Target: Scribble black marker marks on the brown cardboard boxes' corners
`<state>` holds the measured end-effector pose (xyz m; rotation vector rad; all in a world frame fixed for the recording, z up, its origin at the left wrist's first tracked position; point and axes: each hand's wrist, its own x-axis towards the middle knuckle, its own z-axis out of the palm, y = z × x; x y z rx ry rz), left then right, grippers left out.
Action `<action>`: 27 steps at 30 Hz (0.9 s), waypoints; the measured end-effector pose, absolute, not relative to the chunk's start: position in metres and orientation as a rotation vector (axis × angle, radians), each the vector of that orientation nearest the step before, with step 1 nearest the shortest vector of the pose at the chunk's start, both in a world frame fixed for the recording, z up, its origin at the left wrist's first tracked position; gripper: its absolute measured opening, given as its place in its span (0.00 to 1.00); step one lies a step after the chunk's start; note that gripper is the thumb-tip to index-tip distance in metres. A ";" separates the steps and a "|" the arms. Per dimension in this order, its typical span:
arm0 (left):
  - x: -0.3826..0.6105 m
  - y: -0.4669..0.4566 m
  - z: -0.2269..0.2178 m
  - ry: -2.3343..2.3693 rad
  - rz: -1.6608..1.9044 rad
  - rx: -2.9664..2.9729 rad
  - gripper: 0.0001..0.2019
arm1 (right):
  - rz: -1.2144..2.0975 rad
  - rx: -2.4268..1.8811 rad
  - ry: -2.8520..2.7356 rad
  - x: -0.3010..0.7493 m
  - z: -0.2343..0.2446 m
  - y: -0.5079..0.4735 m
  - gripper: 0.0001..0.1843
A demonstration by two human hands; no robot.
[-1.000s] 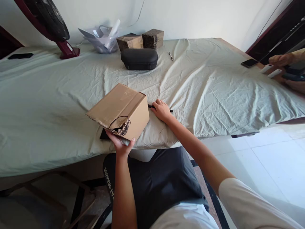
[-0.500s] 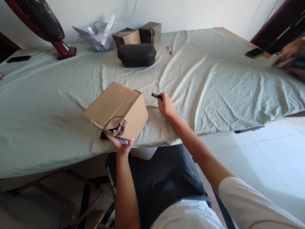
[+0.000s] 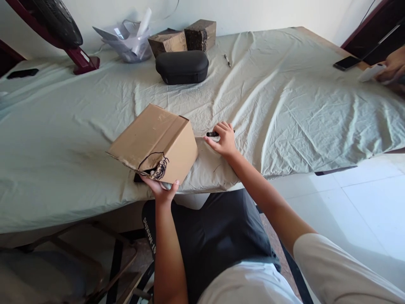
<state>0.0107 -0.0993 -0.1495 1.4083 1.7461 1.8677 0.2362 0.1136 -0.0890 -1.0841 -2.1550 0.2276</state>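
Observation:
A brown cardboard box rests tilted near the table's front edge. My left hand grips its near lower edge, thumb on the side face and fingers underneath. The near corner is torn, with a dark opening and a tangle of black lines around it; I cannot tell whether these are drawn or thread. Right of the box, my right hand is over a black marker, thumb spread away from the fingers. The marker appears to lie on the cloth, its middle hidden by the hand.
A black zip case stands at the back, before two patterned boxes and a clear plastic basket. A fan is at the left. A pen and phone lie farther right, near another person's hand.
My right hand has loosened, its thumb now parted from the fingers, and the marker is lower. My left hand and the box look the same. The view has shifted slightly.

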 end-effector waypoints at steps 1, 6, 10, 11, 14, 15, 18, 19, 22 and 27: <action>0.011 -0.099 -0.149 1.754 1.854 1.406 0.78 | 0.241 -1.075 -2.164 0.236 -0.089 0.114 0.30; 0.011 -0.100 -0.146 1.738 1.841 1.414 0.77 | 0.392 -0.963 -2.123 0.238 -0.091 0.113 0.23; 0.012 -0.100 -0.148 1.686 1.908 1.429 0.75 | 0.480 -0.914 -2.068 0.239 -0.090 0.111 0.18; 0.012 -0.101 -0.149 1.671 1.917 1.437 0.73 | 0.492 -0.911 -2.066 0.239 -0.089 0.110 0.18; 0.011 -0.101 -0.152 1.636 1.921 1.483 0.66 | 0.487 -0.904 -2.097 0.239 -0.089 0.109 0.20; 0.010 -0.102 -0.153 1.629 1.920 1.503 0.65 | 0.477 -0.901 -2.116 0.239 -0.088 0.109 0.21; 0.009 -0.103 -0.155 1.618 1.921 1.529 0.63 | 0.423 -0.912 -2.181 0.238 -0.088 0.111 0.20; 0.009 -0.103 -0.156 1.616 1.923 1.525 0.64 | 0.400 -0.924 -2.206 0.237 -0.089 0.112 0.19; 0.009 -0.102 -0.157 1.608 1.928 1.495 0.66 | 0.333 -0.995 -2.292 0.234 -0.090 0.114 0.18; 0.007 -0.096 -0.160 1.652 1.937 1.448 0.74 | 0.257 -1.157 -2.369 0.227 -0.095 0.118 0.17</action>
